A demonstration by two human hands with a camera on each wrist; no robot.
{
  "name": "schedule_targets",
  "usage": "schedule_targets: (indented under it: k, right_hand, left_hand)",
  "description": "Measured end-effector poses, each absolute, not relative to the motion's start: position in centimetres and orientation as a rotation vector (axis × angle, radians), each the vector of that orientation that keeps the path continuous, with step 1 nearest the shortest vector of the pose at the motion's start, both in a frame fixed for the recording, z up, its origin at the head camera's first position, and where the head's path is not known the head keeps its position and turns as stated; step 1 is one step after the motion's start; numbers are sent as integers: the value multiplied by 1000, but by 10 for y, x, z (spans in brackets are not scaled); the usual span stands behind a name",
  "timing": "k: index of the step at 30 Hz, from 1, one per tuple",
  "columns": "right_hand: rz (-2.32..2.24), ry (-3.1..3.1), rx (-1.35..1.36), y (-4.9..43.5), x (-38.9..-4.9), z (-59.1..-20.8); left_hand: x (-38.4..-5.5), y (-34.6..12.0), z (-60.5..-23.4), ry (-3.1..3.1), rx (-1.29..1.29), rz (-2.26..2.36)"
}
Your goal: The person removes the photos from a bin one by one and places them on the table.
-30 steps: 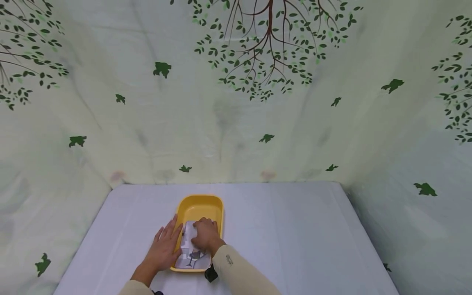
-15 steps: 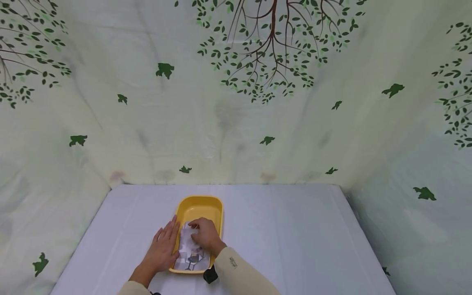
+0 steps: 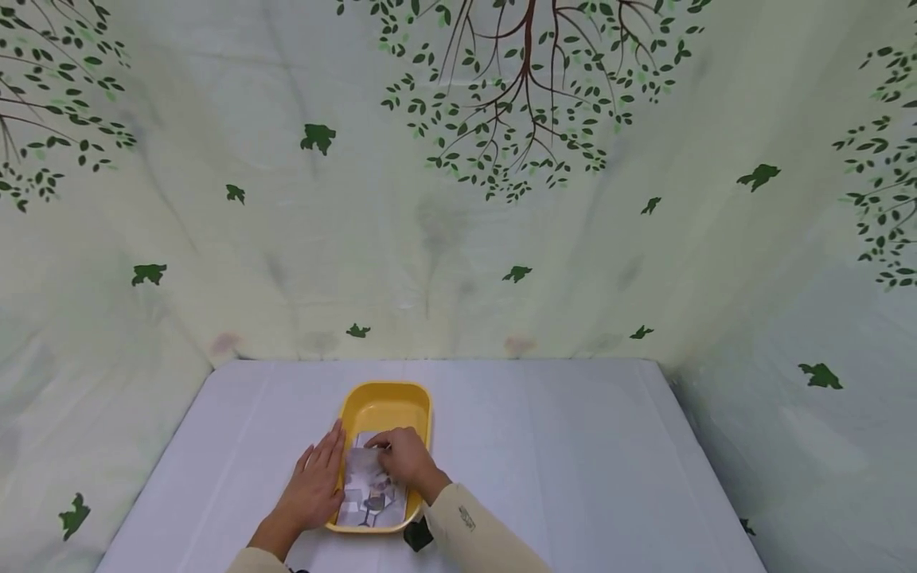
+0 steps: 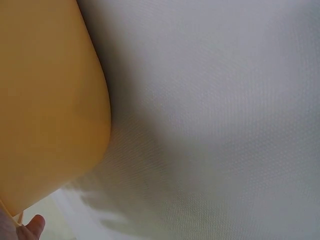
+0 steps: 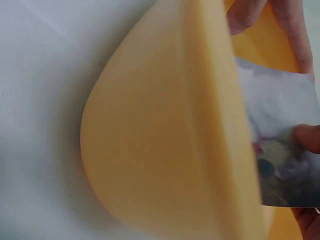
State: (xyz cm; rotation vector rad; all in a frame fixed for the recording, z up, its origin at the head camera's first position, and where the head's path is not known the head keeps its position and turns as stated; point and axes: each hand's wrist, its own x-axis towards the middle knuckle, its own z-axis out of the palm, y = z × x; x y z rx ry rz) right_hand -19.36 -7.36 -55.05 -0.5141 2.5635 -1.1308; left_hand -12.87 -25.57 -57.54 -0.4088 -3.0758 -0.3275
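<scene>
A yellow tray (image 3: 390, 390) stands on the table, holding pale printed cards. A card with a dark bird-like figure (image 3: 374, 503) lies in its near end. My right hand (image 3: 411, 460) reaches over the tray's right side, fingers bent, pinching the far edge of a picture card (image 3: 363, 469). In the right wrist view this picture card (image 5: 277, 105) shows a blurred coloured print, its near part cut off by the tray wall. My left hand (image 3: 311, 481) lies along the tray's left rim with fingers straight. The left wrist view shows mostly the tray's outer wall (image 4: 45, 100).
A white cloth (image 3: 559, 446) covers the table. Behind it hangs a pale curtain (image 3: 430, 239) printed with branches and leaves. A small black device (image 3: 418, 535) sits below my right wrist, by the tray's near right corner.
My right hand has shifted slightly right and nearer, and the picture card has slid toward the near end of the tray. My left hand stays at the left rim.
</scene>
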Motion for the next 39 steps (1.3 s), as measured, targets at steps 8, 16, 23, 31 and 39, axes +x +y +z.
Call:
schedule_targets:
  k: [8,16,23,31,39]
  right_hand:
    - [-1562,2444,-474,-53,-206,-548]
    - [-1883,2307,-445,-25,-230,-518]
    - [-2008,2334,-374,17,-256,-499]
    - [-1983,2420,-125,68,-285,-518]
    - [-1837,2438,-9,84,-294,-547]
  left_hand:
    - [-129,-255,-574,-3047,-427,-322]
    - [-125,-255,-572,-3045,-442,-300]
    - [-127,-256,-573,-3036,-473,-332]
    - [-127,-252,-578,-3081,-441,-393]
    - [-129,-253,-574,-3110,-424,-363]
